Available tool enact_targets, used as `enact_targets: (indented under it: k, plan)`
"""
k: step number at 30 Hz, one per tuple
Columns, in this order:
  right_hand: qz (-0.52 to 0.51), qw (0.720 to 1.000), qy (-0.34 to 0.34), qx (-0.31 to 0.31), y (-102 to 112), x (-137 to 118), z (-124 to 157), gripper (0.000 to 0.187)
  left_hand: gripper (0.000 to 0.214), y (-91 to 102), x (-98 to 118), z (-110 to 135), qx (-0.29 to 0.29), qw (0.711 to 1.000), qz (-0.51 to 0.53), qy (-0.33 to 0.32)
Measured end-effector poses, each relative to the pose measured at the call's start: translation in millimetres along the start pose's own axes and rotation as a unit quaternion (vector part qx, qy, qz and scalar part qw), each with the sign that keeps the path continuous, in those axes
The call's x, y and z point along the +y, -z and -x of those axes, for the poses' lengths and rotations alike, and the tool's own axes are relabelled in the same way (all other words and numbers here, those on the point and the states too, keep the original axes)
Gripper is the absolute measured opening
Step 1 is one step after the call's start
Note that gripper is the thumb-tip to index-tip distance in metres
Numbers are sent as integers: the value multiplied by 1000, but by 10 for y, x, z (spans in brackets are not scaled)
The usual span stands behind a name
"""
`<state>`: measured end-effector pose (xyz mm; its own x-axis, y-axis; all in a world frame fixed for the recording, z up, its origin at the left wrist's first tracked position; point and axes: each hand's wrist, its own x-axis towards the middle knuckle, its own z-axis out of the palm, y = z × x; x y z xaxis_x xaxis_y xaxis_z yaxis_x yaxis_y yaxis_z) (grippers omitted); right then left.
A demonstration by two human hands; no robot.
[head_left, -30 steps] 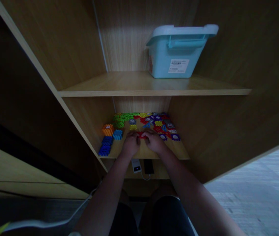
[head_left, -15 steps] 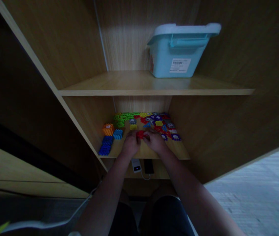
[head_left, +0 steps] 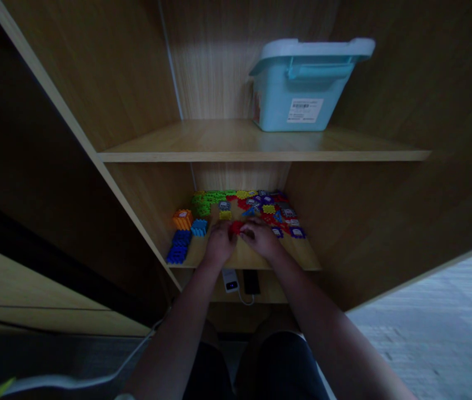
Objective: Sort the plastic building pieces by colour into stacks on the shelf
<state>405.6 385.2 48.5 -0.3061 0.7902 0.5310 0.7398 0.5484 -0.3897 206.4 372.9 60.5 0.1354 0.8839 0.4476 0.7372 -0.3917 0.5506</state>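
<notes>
Between my hands, above the lower shelf, is a red notched building piece (head_left: 236,227). My left hand (head_left: 221,240) is closed on its left side, and the fingers of my right hand (head_left: 257,234) pinch its right side. Just beyond lie a yellow piece (head_left: 225,215) and a grey piece (head_left: 225,205). To the left stand an orange block (head_left: 183,219), a light blue block (head_left: 199,227) and dark blue pieces (head_left: 179,246). My fingers partly hide the red piece, so its full shape is unclear.
Green pieces (head_left: 202,205) fill the shelf's back left; purple pieces (head_left: 297,232), with red and yellow ones, cover the right. A light blue lidded bin (head_left: 302,89) sits on the upper shelf (head_left: 215,139). Beneath are a white power bank (head_left: 230,281) and a black phone-like device (head_left: 251,282).
Both hands and the red piece have shifted very slightly to the left. My grip on the piece stays much the same, and the surrounding pieces have not moved.
</notes>
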Motion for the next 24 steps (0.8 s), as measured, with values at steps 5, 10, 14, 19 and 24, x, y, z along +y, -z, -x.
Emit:
enact_targets:
  k: [5, 10, 14, 19, 24]
  plan:
    - [-24, 999, -3, -25, 12, 8, -11, 10, 27, -14, -27, -3, -6, 1000, 1, 0]
    - [-20, 1000, -1, -16, 12, 9, -7, 10, 27, -11, -29, -16, -14, 1000, 12, 8]
    - [-20, 1000, -8, -17, 9, 3, 2, 14, 26, 16, -11, -19, -10, 1000, 20, 12]
    - [-19, 999, -15, -22, 29, -13, 4, 19, 24, 29, -13, -21, -9, 999, 39, 26]
    - [-26, 999, -15, -27, 30, -16, 5, 21, 27, 34, -21, -19, -15, 999, 39, 30]
